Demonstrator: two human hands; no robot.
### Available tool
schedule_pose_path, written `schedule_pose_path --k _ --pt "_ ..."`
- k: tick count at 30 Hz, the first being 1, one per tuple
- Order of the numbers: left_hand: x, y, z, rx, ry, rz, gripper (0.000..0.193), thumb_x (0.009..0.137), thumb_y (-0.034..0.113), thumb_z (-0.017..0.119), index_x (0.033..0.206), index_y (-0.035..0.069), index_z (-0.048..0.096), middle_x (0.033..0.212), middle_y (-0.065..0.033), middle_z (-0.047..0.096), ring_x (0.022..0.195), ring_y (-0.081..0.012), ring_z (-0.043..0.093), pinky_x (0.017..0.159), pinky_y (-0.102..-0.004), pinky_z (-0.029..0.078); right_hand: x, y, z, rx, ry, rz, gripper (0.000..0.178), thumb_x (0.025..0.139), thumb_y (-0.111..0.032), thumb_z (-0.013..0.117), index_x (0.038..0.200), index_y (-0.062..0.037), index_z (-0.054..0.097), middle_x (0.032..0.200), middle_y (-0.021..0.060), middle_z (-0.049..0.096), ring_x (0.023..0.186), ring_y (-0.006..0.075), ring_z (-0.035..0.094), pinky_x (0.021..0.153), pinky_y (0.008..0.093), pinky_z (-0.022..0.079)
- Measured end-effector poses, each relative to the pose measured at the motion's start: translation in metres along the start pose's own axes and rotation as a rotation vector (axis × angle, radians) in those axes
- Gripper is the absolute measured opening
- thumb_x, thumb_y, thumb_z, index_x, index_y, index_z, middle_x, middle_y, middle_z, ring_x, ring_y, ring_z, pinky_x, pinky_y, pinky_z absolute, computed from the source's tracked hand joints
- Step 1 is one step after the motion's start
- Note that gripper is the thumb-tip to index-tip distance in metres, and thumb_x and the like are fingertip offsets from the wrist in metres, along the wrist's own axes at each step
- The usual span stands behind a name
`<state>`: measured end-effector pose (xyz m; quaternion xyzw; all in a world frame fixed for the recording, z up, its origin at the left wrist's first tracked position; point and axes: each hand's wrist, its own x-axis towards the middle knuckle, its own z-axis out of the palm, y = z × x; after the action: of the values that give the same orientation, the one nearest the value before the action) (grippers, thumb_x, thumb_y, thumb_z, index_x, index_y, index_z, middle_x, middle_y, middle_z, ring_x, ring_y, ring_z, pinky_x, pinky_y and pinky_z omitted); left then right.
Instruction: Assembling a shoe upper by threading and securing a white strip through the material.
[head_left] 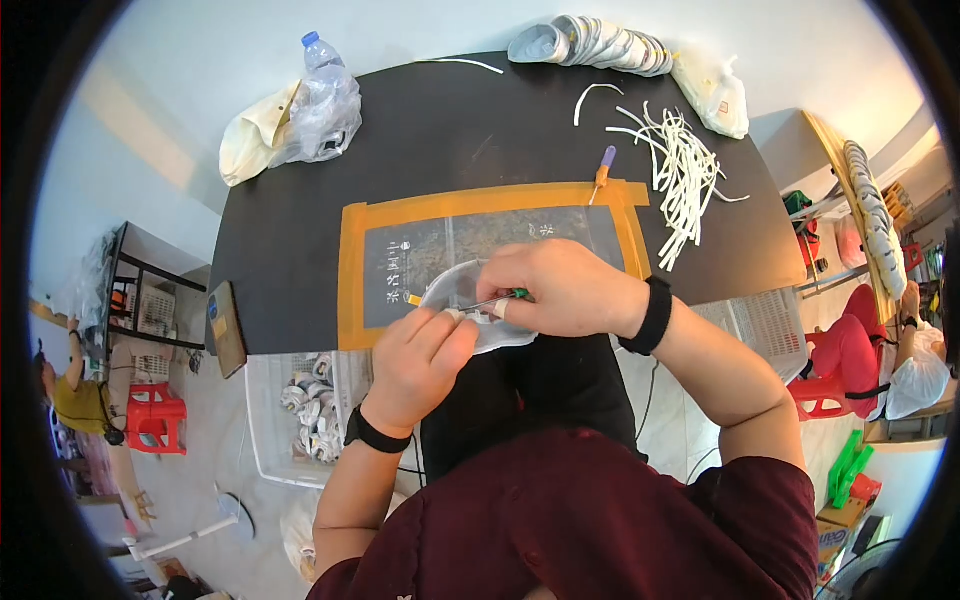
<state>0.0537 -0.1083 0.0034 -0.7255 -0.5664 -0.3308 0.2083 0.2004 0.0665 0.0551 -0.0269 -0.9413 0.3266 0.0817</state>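
Note:
In front of my lap, at the table's near edge, is a curved grey-white fabric piece (449, 288), its kind unclear. My left hand (420, 355) is closed on its near side, fingertips pinched at the rim. From above, my right hand (562, 287) grips a thin metal tool with a green handle (520, 294). Its shaft points left, toward the left fingertips and across the piece's rim. The tip is hidden there. Fingertip coverings, pale in colour, show on both hands. Beneath lies a dark printed sheet (380, 245) edged with orange-brown tape (480, 198).
To the right lie a purple-and-orange-handled tool (603, 172) and a pile of white cords (685, 185). Stacked grey-white pieces (600, 46) stand at the back. A bagged bottle (323, 105) is back left, a phone (226, 328) at the left edge. A bin (265, 420) of similar pieces sits below.

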Motion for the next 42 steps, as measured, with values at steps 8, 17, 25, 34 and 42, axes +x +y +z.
schedule_pose_path --k 8,17,25,34,42 --pt "0.005 0.005 -0.003 0.044 -0.030 0.063 0.031 0.069 0.005 0.070 0.098 0.009 0.062 0.087 -0.0037 0.060 0.075 -0.0199 0.060 0.058 -0.0307 0.047 -0.016 -0.005 0.024 -0.115 0.174 -0.012 0.013 0.081 -0.013 0.065 0.094 -0.0102 0.067 0.093 0.0055 0.064 0.078 0.0275 0.065 0.065 0.0378 0.053" --pt "0.003 0.012 -0.008 -0.016 -0.189 0.038 0.023 0.071 0.007 0.068 0.094 0.008 0.065 0.080 -0.0013 0.055 0.071 -0.0183 0.057 0.055 -0.0302 0.046 -0.005 -0.006 0.028 -0.071 0.561 0.016 0.008 0.076 -0.009 0.065 0.083 -0.0064 0.064 0.080 0.0076 0.062 0.074 0.0272 0.064 0.062 0.0368 0.052" --pt "0.008 0.015 -0.017 -0.024 -0.185 -0.004 0.027 0.067 0.003 0.068 0.094 0.006 0.067 0.081 -0.0042 0.057 0.070 -0.0216 0.057 0.058 -0.0322 0.049 0.010 0.004 0.010 0.169 0.393 0.046 0.014 0.084 -0.013 0.061 0.093 -0.0032 0.065 0.090 0.0126 0.067 0.081 0.0300 0.065 0.073 0.0367 0.052" --pt "-0.006 0.007 -0.021 -0.105 -0.072 -0.224 0.031 0.072 0.002 0.071 0.102 0.005 0.065 0.084 -0.0072 0.058 0.073 -0.0257 0.056 0.062 -0.0330 0.047 -0.037 -0.003 0.039 0.869 0.492 0.302 0.020 0.098 -0.012 0.050 0.100 -0.0001 0.066 0.096 0.0044 0.067 0.095 0.0137 0.061 0.091 0.0306 0.047" --pt "-0.011 0.005 -0.021 -1.295 -0.026 -1.226 0.022 0.094 0.016 0.066 0.112 0.004 0.066 0.090 0.0037 0.063 0.083 -0.0056 0.054 0.071 -0.0248 0.043 -0.023 -0.018 0.067 0.960 0.263 0.361 0.023 0.099 -0.009 0.052 0.117 -0.0020 0.064 0.099 0.0022 0.066 0.078 0.0115 0.062 0.073 0.0292 0.052"
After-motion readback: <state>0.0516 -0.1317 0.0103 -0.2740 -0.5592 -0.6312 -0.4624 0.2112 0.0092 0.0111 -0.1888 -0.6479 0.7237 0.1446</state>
